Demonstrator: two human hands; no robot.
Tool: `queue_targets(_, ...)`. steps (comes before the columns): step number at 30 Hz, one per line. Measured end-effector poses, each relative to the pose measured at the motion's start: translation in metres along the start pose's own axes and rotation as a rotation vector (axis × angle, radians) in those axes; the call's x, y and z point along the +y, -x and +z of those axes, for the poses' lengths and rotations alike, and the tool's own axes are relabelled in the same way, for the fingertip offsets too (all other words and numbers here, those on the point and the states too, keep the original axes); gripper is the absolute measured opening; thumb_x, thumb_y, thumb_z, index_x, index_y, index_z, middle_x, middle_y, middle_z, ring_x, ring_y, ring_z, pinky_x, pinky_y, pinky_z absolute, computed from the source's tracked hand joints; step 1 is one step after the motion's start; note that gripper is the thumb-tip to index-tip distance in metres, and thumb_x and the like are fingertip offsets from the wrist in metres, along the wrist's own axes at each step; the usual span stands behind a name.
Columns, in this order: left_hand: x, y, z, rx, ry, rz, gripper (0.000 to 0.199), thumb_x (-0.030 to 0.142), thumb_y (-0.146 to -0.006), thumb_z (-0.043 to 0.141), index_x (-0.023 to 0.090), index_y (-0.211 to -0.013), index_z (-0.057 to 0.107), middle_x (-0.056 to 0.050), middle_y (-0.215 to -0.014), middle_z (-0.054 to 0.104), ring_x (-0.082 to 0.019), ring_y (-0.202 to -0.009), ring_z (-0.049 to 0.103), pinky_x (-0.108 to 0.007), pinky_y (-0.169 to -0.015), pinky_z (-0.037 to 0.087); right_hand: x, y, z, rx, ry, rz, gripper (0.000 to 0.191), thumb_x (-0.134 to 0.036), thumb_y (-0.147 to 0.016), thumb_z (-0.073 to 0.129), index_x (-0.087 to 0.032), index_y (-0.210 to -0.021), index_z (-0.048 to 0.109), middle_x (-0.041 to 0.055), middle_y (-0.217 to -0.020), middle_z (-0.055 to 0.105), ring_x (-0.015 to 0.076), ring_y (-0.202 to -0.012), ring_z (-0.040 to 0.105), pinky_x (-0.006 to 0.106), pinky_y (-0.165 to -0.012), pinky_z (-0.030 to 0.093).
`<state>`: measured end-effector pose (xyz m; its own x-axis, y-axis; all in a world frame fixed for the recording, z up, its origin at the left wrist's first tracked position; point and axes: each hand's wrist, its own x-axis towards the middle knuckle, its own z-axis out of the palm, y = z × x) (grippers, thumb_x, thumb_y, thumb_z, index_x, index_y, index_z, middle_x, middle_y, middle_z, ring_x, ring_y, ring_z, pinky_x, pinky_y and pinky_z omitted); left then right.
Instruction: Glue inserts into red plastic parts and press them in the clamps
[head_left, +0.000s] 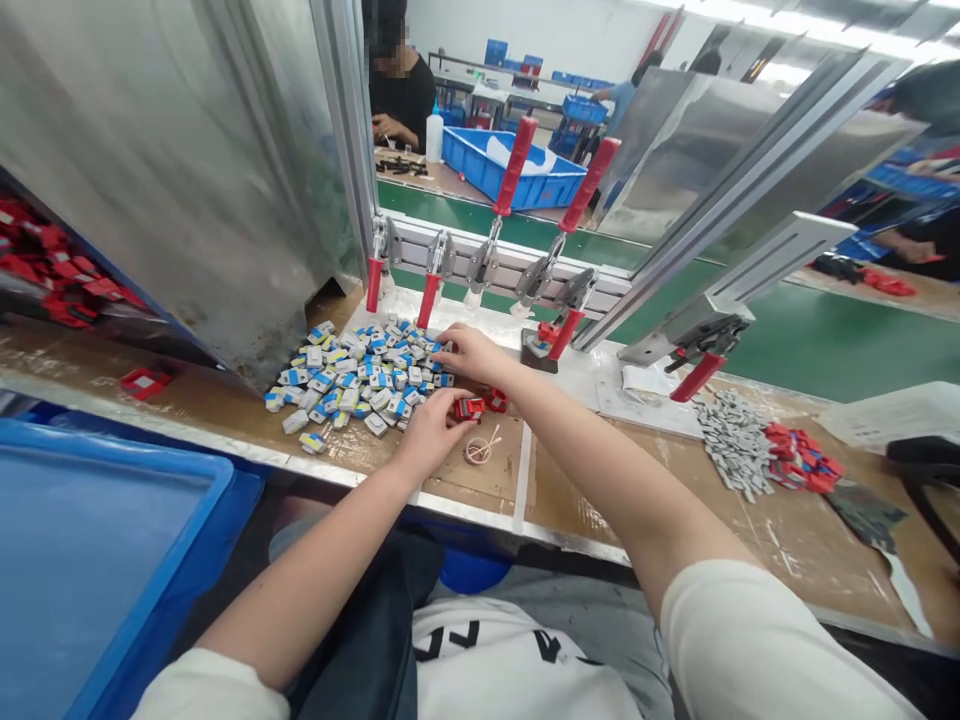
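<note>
My left hand (433, 431) is closed on a small red part (469, 408) with a dark edge, just above the brown table. My right hand (469, 352) reaches over the right side of a pile of white, blue and yellow blocks (360, 375), its fingertips touching the pile; what they hold, if anything, is hidden. Another red part (496, 400) lies under my right forearm. A coiled pale cord (478, 450) rests on the table to the right of my left hand.
Behind my hands stands a metal frame with red-handled toggle clamps (431, 290). Red parts (802, 458) and grey pieces (733, 445) are heaped at right. A blue tray (217, 475) is at lower left. Across the green surface sits a person (401, 95).
</note>
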<state>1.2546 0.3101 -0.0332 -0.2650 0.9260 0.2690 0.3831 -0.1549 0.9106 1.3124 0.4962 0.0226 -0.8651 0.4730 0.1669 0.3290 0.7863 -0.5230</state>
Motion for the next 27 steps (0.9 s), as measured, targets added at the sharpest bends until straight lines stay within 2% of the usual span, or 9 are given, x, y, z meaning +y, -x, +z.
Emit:
queue_targets(3, 0.002, 0.002, -0.002, 0.009, 0.024, 0.025, 0.032, 0.014, -0.086, 0.078, 0.021, -0.116, 0.074, -0.009, -0.115, 0.071, -0.024, -0.103, 0.073, -0.034, -0.083, 0.064, 0.006, 0.004, 0.004, 0.136, -0.242, 0.012, 0.029, -0.044, -0.090, 0.079, -0.018, -0.105, 0.078, 0.0097, -0.111, 0.070, 0.0217, -0.096, 0.064, 0.037, -0.094, 0.053)
queue_targets(5, 0.003, 0.002, -0.003, 0.019, 0.080, 0.031, 0.034, 0.018, -0.088, 0.078, 0.021, -0.121, 0.074, -0.010, -0.119, 0.071, -0.025, -0.106, 0.073, -0.037, -0.090, 0.065, 0.009, 0.021, -0.001, 0.210, -0.539, 0.094, 0.041, -0.058, -0.088, 0.078, -0.020, -0.105, 0.077, 0.0073, -0.105, 0.070, 0.0202, -0.091, 0.062, 0.035, -0.085, 0.055)
queue_targets(8, 0.009, -0.002, -0.004, 0.036, 0.203, 0.001, 0.044, 0.027, -0.091, 0.077, 0.023, -0.134, 0.071, -0.013, -0.133, 0.069, -0.026, -0.113, 0.073, -0.040, -0.096, 0.064, 0.012, 0.058, -0.013, 0.197, -0.992, 0.196, 0.053, -0.069, -0.081, 0.081, -0.021, -0.104, 0.077, 0.0037, -0.094, 0.068, 0.0166, -0.085, 0.059, 0.028, -0.072, 0.051)
queue_targets(10, 0.016, -0.009, -0.005, 0.032, 0.297, -0.056, 0.052, 0.031, -0.091, 0.078, 0.023, -0.141, 0.066, -0.014, -0.137, 0.070, -0.026, -0.117, 0.074, -0.042, -0.099, 0.064, 0.014, 0.084, -0.020, 0.207, -1.138, 0.214, 0.055, -0.068, -0.076, 0.086, -0.021, -0.103, 0.077, 0.0027, -0.092, 0.067, 0.0147, -0.083, 0.058, 0.026, -0.070, 0.050)
queue_targets(12, 0.026, -0.016, -0.006, 0.010, 0.383, -0.106, 0.056, 0.033, -0.088, 0.082, 0.021, -0.140, 0.064, -0.013, -0.131, 0.074, -0.027, -0.116, 0.075, -0.044, -0.103, 0.063, 0.015, 0.108, -0.025, 0.252, -1.134, 0.214, 0.055, -0.067, -0.075, 0.088, -0.021, -0.104, 0.078, 0.0026, -0.092, 0.067, 0.0134, -0.081, 0.057, 0.026, -0.071, 0.050)
queue_targets(16, 0.047, -0.025, 0.000, -0.085, 0.442, -0.111, 0.051, 0.034, -0.083, 0.087, 0.020, -0.129, 0.070, -0.011, -0.121, 0.079, -0.028, -0.114, 0.078, -0.045, -0.107, 0.062, 0.014, 0.144, -0.034, 0.330, -0.893, 0.122, 0.050, -0.065, -0.086, 0.082, -0.021, -0.110, 0.080, 0.0043, -0.100, 0.070, 0.0149, -0.085, 0.059, 0.031, -0.081, 0.054)
queue_targets(19, 0.061, -0.025, 0.009, -0.132, 0.413, -0.104, 0.050, 0.033, -0.084, 0.087, 0.021, -0.130, 0.071, -0.011, -0.125, 0.078, -0.028, -0.113, 0.078, -0.046, -0.107, 0.062, 0.013, 0.161, -0.041, 0.385, -0.750, 0.027, 0.045, -0.063, -0.091, 0.077, -0.023, -0.112, 0.081, 0.0070, -0.108, 0.070, 0.0197, -0.101, 0.064, 0.034, -0.089, 0.056)
queue_targets(21, 0.068, -0.024, 0.016, -0.151, 0.396, -0.093, 0.048, 0.033, -0.085, 0.086, 0.021, -0.129, 0.072, -0.011, -0.127, 0.078, -0.028, -0.114, 0.078, -0.046, -0.108, 0.062, 0.013, 0.170, -0.045, 0.404, -0.716, 0.001, 0.043, -0.061, -0.092, 0.077, -0.025, -0.114, 0.082, 0.0085, -0.112, 0.070, 0.0215, -0.106, 0.065, 0.035, -0.089, 0.057)
queue_targets(27, 0.079, -0.026, 0.033, -0.175, 0.403, -0.111, 0.053, 0.036, -0.082, 0.089, 0.021, -0.130, 0.072, -0.012, -0.129, 0.077, -0.029, -0.118, 0.076, -0.050, -0.113, 0.058, 0.016, 0.195, -0.054, 0.473, -0.699, -0.012, 0.040, -0.058, -0.094, 0.076, -0.027, -0.120, 0.082, 0.0094, -0.116, 0.069, 0.0217, -0.107, 0.067, 0.034, -0.087, 0.059)
